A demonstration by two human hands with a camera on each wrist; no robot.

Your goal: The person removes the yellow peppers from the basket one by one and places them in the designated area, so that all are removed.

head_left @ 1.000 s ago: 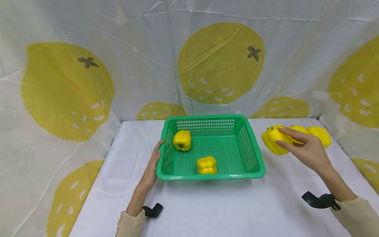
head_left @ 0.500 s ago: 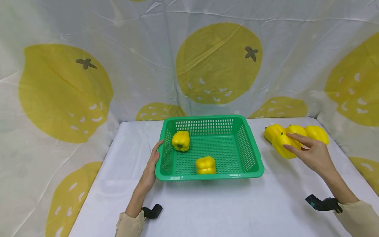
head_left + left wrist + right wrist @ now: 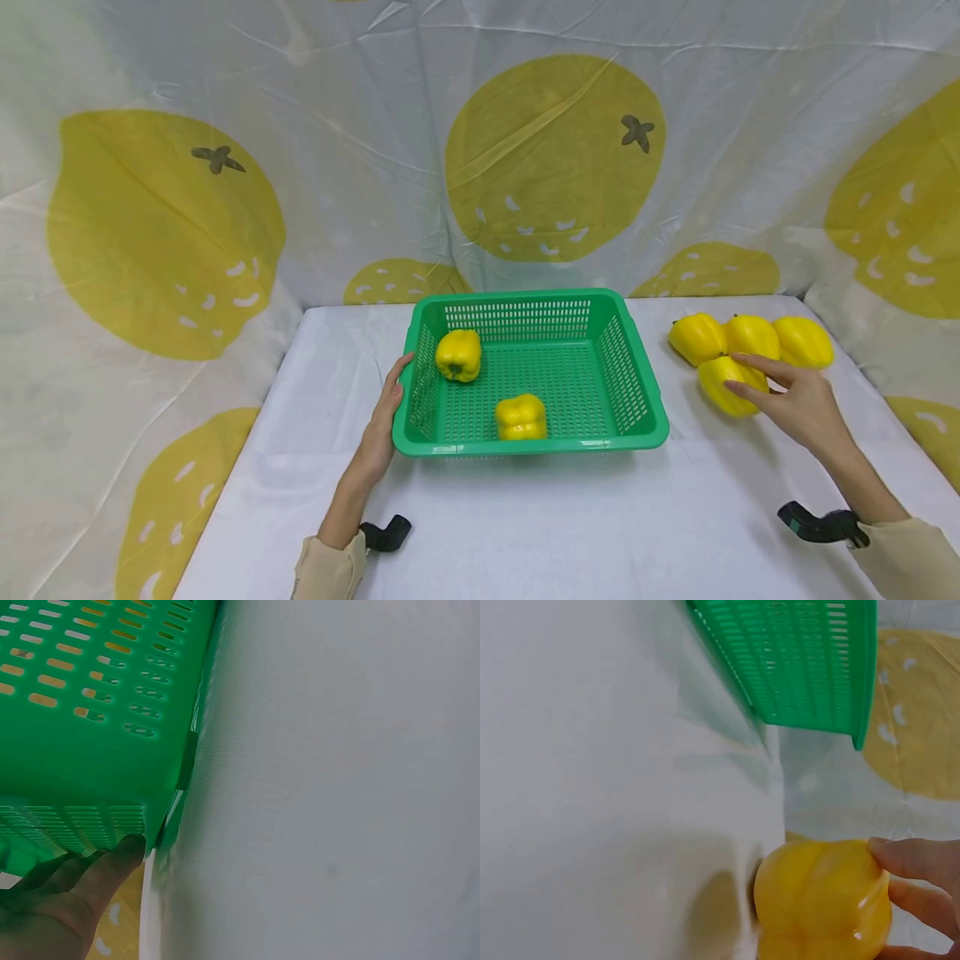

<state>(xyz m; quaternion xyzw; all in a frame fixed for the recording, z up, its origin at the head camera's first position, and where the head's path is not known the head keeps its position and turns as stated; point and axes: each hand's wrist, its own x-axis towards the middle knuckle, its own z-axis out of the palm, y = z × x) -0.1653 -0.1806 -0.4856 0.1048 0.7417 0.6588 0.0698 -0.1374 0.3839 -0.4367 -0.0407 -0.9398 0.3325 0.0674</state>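
A green slotted plastic basket (image 3: 533, 447) stands mid-table with two yellow bell peppers inside: one pepper (image 3: 458, 356) at its left wall, another pepper (image 3: 521, 417) at its front wall. My left hand (image 3: 377, 433) rests against the basket's left outer side. Its fairly straight fingers lie along the slotted wall (image 3: 71, 825) in the left wrist view. To the right of the basket my right hand (image 3: 806, 404) pinches a yellow bell pepper (image 3: 727, 387) between thumb and fingers. In the right wrist view this pepper (image 3: 817, 900) is at or just over the cloth; contact is unclear.
Three more yellow bell peppers lie in a row just behind the held one: a left pepper (image 3: 697, 337), a middle pepper (image 3: 752, 336) and a right pepper (image 3: 804, 342). White cloth (image 3: 525, 533) covers the table. A lemon-print curtain (image 3: 360, 192) encloses the back and sides.
My right hand has moved the pinched bell pepper rightward and down, in front of the row, uncovering the left and middle peppers. My left hand stays at the basket.
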